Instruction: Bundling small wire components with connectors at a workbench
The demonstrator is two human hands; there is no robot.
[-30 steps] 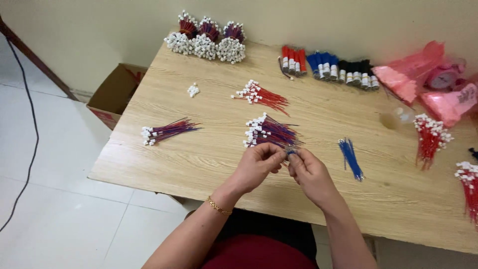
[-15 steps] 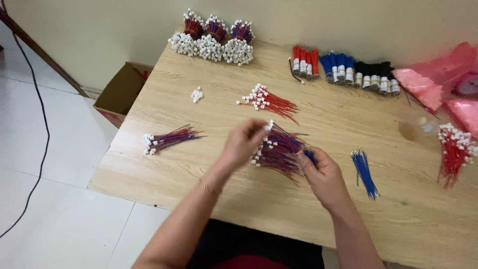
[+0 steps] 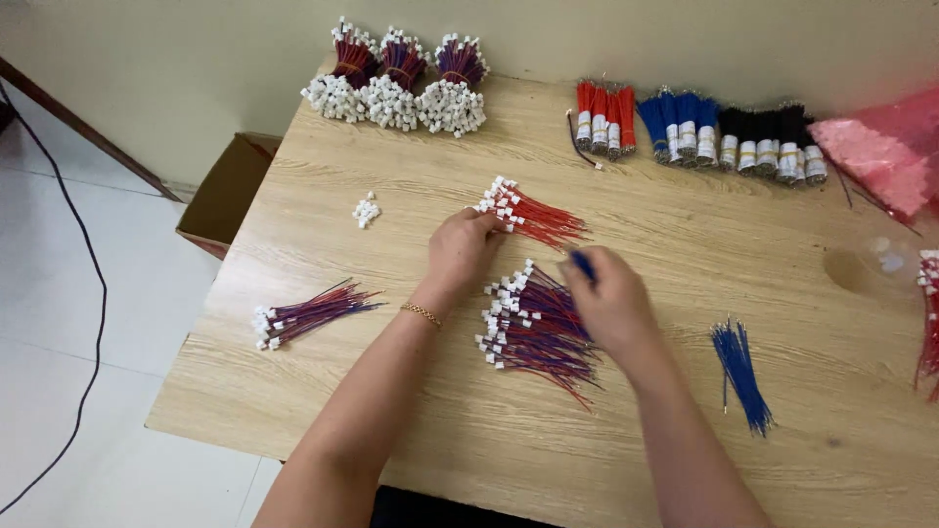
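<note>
Red wires (image 3: 533, 215) under left hand (image 3: 462, 249)

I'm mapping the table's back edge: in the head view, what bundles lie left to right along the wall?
Three purple-red wire bundles with white connectors → red bundles → blue bundles → black bundles → pink bag.

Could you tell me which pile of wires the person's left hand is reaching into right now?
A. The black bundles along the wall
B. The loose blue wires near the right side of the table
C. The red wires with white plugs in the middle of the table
C: the left hand has its fingertips on the red wires, whose white plugs lie at its fingers.
</note>
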